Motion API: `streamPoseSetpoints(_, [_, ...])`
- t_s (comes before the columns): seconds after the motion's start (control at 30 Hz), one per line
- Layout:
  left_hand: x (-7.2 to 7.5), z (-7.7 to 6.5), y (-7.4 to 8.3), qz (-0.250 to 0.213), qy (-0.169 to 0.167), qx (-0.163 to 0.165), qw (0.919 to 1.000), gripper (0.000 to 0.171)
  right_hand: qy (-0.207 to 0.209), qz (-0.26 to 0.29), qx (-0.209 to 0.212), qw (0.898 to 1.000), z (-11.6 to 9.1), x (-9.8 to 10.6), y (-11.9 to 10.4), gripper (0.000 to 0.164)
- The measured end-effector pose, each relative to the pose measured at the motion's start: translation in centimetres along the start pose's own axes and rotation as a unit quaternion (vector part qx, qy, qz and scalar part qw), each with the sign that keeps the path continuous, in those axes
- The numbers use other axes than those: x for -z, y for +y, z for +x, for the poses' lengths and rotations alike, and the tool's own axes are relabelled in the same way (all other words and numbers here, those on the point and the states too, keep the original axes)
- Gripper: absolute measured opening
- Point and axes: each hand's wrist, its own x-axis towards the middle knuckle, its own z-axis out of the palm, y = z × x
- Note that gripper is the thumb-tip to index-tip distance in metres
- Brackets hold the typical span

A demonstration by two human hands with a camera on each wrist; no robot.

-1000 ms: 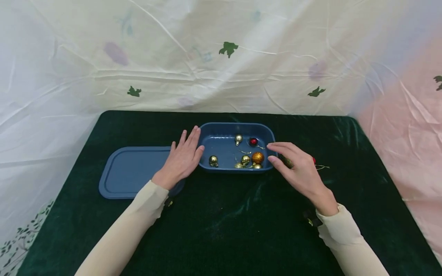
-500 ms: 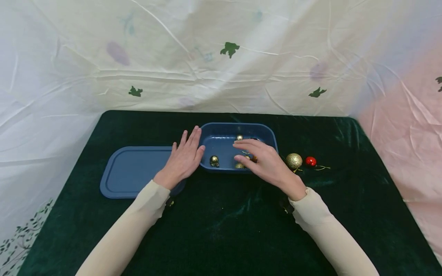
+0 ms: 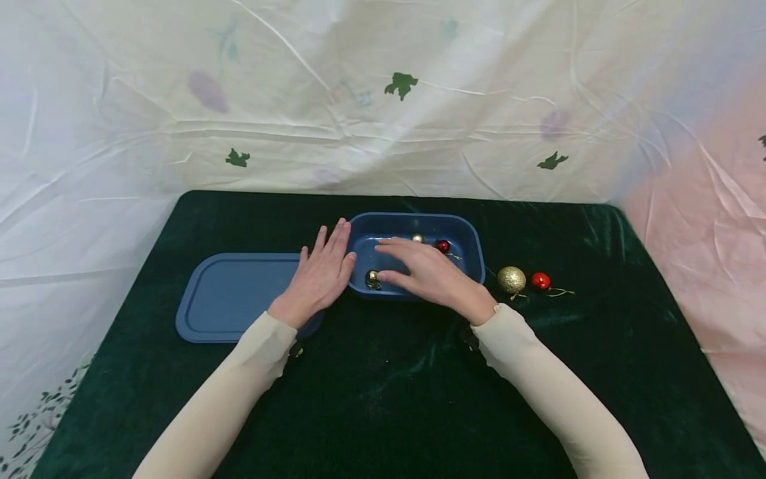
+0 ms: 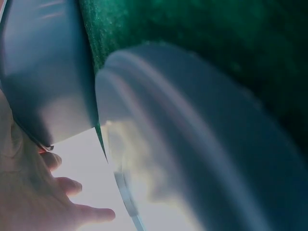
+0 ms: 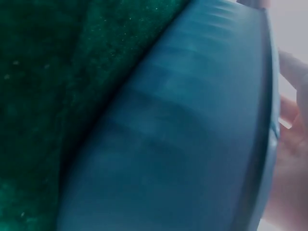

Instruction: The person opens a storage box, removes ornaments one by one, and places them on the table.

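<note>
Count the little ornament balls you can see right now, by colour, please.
Gold balls: 3
Red balls: 2
Total: 5 in view; the right hand covers part of the blue box, so others may be hidden there.

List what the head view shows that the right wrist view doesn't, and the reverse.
Head view only: the blue lid, the glittery gold ball and red ball on the green cloth right of the blue box, and small balls inside it.
Right wrist view only: a broad close-up of the box's outer wall.
Both: the box, the right hand and the green cloth.
</note>
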Motion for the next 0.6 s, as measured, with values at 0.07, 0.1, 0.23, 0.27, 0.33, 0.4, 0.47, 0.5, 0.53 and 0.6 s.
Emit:
streamPoseSetpoints(0.07, [0.0, 0.0, 0.0, 0.002, 0.000, -0.001, 1.0000, 0.065, -0.011, -0.003, -0.007, 1.000, 0.5, -0.2, 0.1, 0.058])
streamPoseSetpoints(0.1, [0.0, 0.0, 0.0, 0.002, 0.000, -0.001, 1.0000, 0.065, -0.017, -0.004, -0.010, 1.000, 0.7, -0.2, 0.1, 0.058])
streamPoseSetpoints(0.23, [0.1, 0.0, 0.0, 0.000, -0.002, -0.002, 1.0000, 0.065, -0.043, 0.007, -0.021, 0.999, 1.4, -0.6, 0.4, 0.060])
streamPoseSetpoints(0.27, [0.1, 0.0, 0.0, 0.000, -0.003, -0.002, 1.0000, 0.065, -0.049, 0.012, -0.023, 0.998, 1.6, -0.7, 0.4, 0.061])
streamPoseSetpoints(0.33, [0.1, 0.0, 0.0, -0.002, -0.004, -0.003, 1.0000, 0.065, -0.062, 0.022, -0.025, 0.997, 1.9, -0.8, 0.6, 0.061])
streamPoseSetpoints(0.4, [0.1, 0.0, -0.1, -0.003, -0.006, -0.003, 1.0000, 0.065, -0.075, 0.030, -0.024, 0.996, 2.2, -1.0, 0.7, 0.060])
streamPoseSetpoints(0.47, [0.1, 0.0, -0.1, -0.003, -0.006, -0.003, 1.0000, 0.065, -0.086, 0.035, -0.023, 0.995, 2.5, -1.1, 0.9, 0.058])
streamPoseSetpoints(0.5, [0.1, 0.0, -0.1, -0.002, -0.007, -0.003, 1.0000, 0.065, -0.090, 0.036, -0.022, 0.995, 2.6, -1.1, 0.9, 0.058])
streamPoseSetpoints(0.53, [0.1, 0.0, -0.1, -0.002, -0.007, -0.002, 1.0000, 0.065, -0.094, 0.038, -0.023, 0.995, 2.6, -1.1, 0.9, 0.057])
streamPoseSetpoints(0.6, [0.1, 0.0, -0.1, -0.001, -0.007, -0.002, 1.0000, 0.065, -0.099, 0.040, -0.024, 0.994, 2.8, -1.1, 1.0, 0.056])
